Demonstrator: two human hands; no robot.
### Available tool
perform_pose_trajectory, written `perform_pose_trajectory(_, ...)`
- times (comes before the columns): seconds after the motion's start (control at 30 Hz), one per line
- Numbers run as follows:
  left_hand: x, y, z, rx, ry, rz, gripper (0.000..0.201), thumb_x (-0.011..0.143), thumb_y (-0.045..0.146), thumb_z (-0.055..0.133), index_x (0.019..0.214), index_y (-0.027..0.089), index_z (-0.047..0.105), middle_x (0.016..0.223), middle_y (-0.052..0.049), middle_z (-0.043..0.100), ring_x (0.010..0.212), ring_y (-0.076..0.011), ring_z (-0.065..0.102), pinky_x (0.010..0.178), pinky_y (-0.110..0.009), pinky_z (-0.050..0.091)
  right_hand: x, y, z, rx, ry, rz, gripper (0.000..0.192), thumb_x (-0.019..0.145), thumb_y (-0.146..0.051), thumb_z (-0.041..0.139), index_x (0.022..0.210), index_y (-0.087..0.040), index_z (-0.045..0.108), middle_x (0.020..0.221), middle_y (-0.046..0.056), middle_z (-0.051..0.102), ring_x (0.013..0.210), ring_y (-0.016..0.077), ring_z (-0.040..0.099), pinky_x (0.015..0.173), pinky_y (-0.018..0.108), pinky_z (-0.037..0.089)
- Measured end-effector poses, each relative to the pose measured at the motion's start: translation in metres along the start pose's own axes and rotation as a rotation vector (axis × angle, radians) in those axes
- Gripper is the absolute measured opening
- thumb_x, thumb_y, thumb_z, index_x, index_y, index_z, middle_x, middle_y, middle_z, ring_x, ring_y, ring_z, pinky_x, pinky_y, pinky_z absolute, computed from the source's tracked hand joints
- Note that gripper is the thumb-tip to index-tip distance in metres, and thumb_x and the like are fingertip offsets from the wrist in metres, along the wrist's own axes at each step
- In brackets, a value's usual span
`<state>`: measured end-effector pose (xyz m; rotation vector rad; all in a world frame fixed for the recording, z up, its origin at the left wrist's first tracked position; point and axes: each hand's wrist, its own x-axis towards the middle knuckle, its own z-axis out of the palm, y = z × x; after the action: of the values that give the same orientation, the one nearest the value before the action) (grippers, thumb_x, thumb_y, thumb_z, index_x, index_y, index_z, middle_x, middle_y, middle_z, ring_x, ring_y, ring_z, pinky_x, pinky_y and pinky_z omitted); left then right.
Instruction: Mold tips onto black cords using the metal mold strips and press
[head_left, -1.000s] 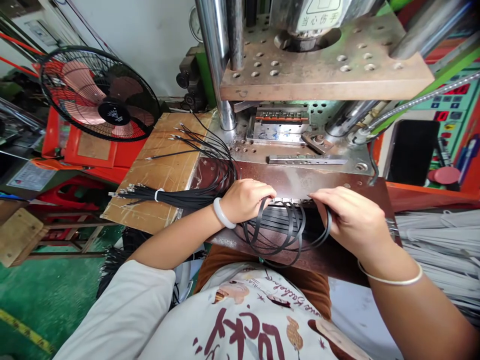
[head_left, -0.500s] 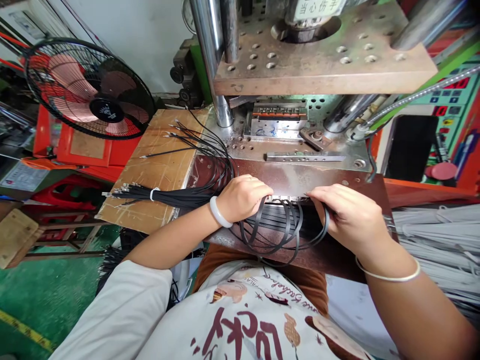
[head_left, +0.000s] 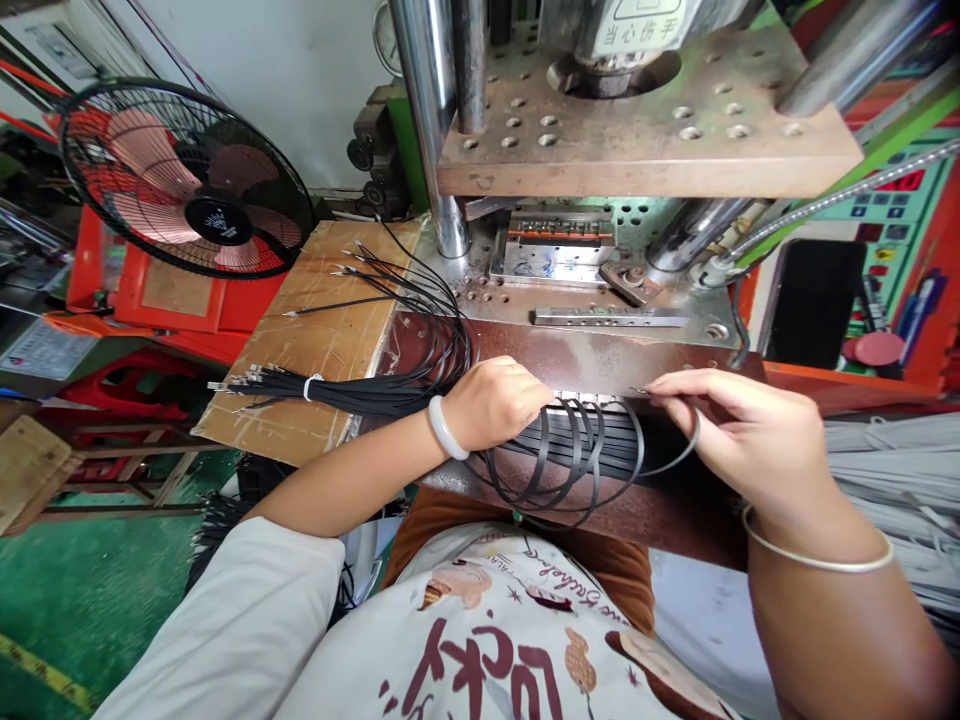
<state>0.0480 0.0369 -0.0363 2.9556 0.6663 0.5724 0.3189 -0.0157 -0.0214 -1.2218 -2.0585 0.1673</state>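
Observation:
My left hand (head_left: 495,403) rests closed on the left end of a row of flat black cables (head_left: 585,445) laid side by side on the brown metal plate (head_left: 570,360). Their metal tips line up at the row's far edge. My right hand (head_left: 739,435) is lifted off to the right and pinches the metal tip of a single black cable (head_left: 679,455) between thumb and fingers. Its loop curves down from my fingers toward the others. The cables' loops hang over the plate's near edge.
A tied bundle of black cables (head_left: 337,388) lies on a cardboard sheet (head_left: 315,340) at left. Behind the plate stand the press mould (head_left: 559,250), steel columns (head_left: 431,120) and the rusty upper platen (head_left: 645,140). A fan (head_left: 187,180) is far left, white strips (head_left: 892,470) at right.
My right hand has drawn back to the right from the row of cables, carrying one cable's tip in its fingers. The left hand has stayed in place.

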Motion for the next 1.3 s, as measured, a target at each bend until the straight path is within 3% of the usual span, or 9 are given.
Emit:
perform_pose_trajectory(0.1, 0.000, -0.002, -0.002, -0.072, 0.004, -0.038, 0.024, 0.090, 0.014, 0.044, 0.095, 0.014, 0.067, 0.091, -0.009, 0.072, 0.088, -0.0186, 0.066, 0.082, -0.032, 0.050, 0.001, 0.000, 0.001, 0.040, -0.064, 0.002, 0.008, 0.086, -0.018, 0.060, 0.086, -0.023, 0.066, 0.078, 0.001, 0.072, 0.067, 0.0184, 0.068, 0.062, 0.030, 0.056)
perform_pose_trajectory(0.23, 0.001, -0.001, -0.005, -0.115, 0.069, -0.090, 0.034, 0.082, 0.007, 0.046, 0.110, 0.011, 0.063, 0.108, -0.011, 0.070, 0.101, -0.0203, 0.064, 0.090, -0.034, 0.050, 0.003, -0.002, 0.007, 0.008, -0.082, -0.053, 0.012, 0.086, -0.015, 0.056, 0.086, -0.023, 0.064, 0.075, 0.001, 0.069, 0.065, 0.0179, 0.066, 0.062, 0.031, 0.054)
perform_pose_trajectory(0.4, 0.001, -0.001, -0.004, -0.051, 0.162, -0.181, 0.033, 0.082, 0.007, 0.043, 0.108, 0.011, 0.063, 0.100, -0.009, 0.071, 0.091, -0.0209, 0.064, 0.084, -0.035, 0.051, 0.003, -0.003, 0.009, -0.070, -0.116, -0.128, 0.017, 0.086, -0.009, 0.051, 0.087, -0.022, 0.062, 0.075, 0.002, 0.065, 0.064, 0.0180, 0.060, 0.062, 0.032, 0.050)
perform_pose_trajectory(0.67, 0.002, -0.001, -0.004, -0.023, 0.193, -0.191, 0.030, 0.084, 0.009, 0.043, 0.106, 0.011, 0.064, 0.099, -0.009, 0.072, 0.089, -0.0215, 0.066, 0.082, -0.036, 0.051, 0.000, -0.010, 0.017, -0.210, -0.156, -0.225, 0.017, 0.088, -0.009, 0.049, 0.093, -0.017, 0.063, 0.086, 0.009, 0.067, 0.074, 0.0206, 0.060, 0.069, 0.034, 0.051)
perform_pose_trajectory(0.9, 0.001, 0.000, -0.007, -0.038, 0.144, -0.257, 0.028, 0.088, 0.012, 0.042, 0.107, 0.012, 0.063, 0.095, -0.009, 0.071, 0.087, -0.0206, 0.065, 0.082, -0.036, 0.050, -0.005, 0.003, 0.009, -0.095, -0.171, -0.141, 0.013, 0.088, -0.013, 0.053, 0.095, -0.019, 0.061, 0.082, 0.005, 0.066, 0.073, 0.0187, 0.061, 0.066, 0.032, 0.051)
perform_pose_trajectory(1.0, 0.002, -0.001, -0.015, -0.060, 0.035, -0.307, 0.025, 0.090, 0.017, 0.047, 0.108, 0.013, 0.064, 0.100, -0.008, 0.070, 0.093, -0.0210, 0.064, 0.086, -0.035, 0.050, -0.005, 0.016, 0.005, -0.120, -0.194, -0.101, 0.013, 0.089, -0.023, 0.055, 0.100, -0.019, 0.060, 0.093, 0.008, 0.065, 0.084, 0.0235, 0.062, 0.075, 0.039, 0.053)
perform_pose_trajectory(1.13, 0.010, -0.013, -0.023, 0.053, -0.292, -0.290, 0.020, 0.090, 0.032, 0.058, 0.094, 0.015, 0.068, 0.095, -0.009, 0.067, 0.093, -0.0257, 0.064, 0.080, -0.038, 0.049, 0.005, 0.040, 0.010, -0.287, -0.294, -0.124, 0.013, 0.091, -0.029, 0.051, 0.086, -0.019, 0.058, 0.079, 0.008, 0.060, 0.077, 0.0252, 0.058, 0.070, 0.041, 0.052)
perform_pose_trajectory(1.3, 0.020, -0.041, -0.021, 0.288, -0.334, -0.222, 0.020, 0.092, 0.026, 0.054, 0.100, 0.012, 0.066, 0.096, -0.012, 0.066, 0.095, -0.0280, 0.063, 0.080, -0.039, 0.047, 0.015, 0.061, 0.018, -0.268, -0.334, -0.170, 0.019, 0.095, -0.031, 0.046, 0.090, -0.017, 0.057, 0.083, 0.008, 0.059, 0.075, 0.0218, 0.059, 0.068, 0.036, 0.053)
